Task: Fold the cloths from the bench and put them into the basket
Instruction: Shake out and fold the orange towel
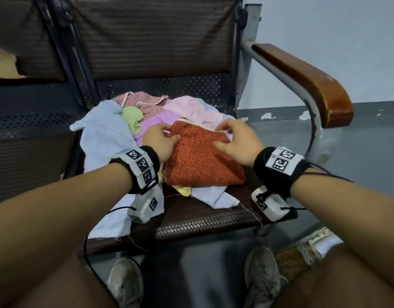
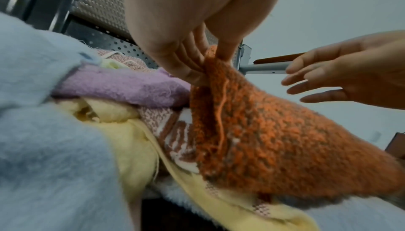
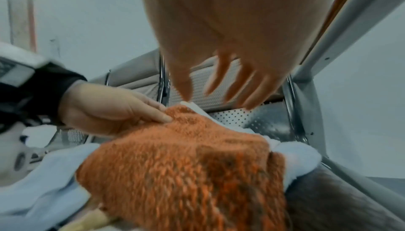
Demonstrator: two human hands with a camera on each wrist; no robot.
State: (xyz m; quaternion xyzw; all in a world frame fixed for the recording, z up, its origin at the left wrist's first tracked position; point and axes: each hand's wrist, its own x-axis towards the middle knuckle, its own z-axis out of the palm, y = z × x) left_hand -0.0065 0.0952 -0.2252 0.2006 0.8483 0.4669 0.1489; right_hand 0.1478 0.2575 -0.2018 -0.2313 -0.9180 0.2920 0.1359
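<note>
An orange knitted cloth (image 1: 198,158) lies on top of a pile of cloths on the bench seat (image 1: 202,221). My left hand (image 1: 162,138) pinches the orange cloth (image 2: 252,122) at its far left corner, thumb on one side and fingers on the other. My right hand (image 1: 234,138) hovers over the cloth's far right corner with fingers spread and relaxed, holding nothing. In the right wrist view the spread fingers (image 3: 230,82) hang above the orange cloth (image 3: 186,165). The wicker basket (image 1: 296,261) stands on the floor at lower right, partly hidden by my arm.
Light blue (image 1: 102,134), green (image 1: 131,118), lilac (image 1: 160,121), pink (image 1: 191,107) and yellow (image 1: 185,191) cloths lie heaped on the seat. A wooden armrest (image 1: 307,83) on a metal frame rises at right. My shoes (image 1: 125,283) are on the floor below.
</note>
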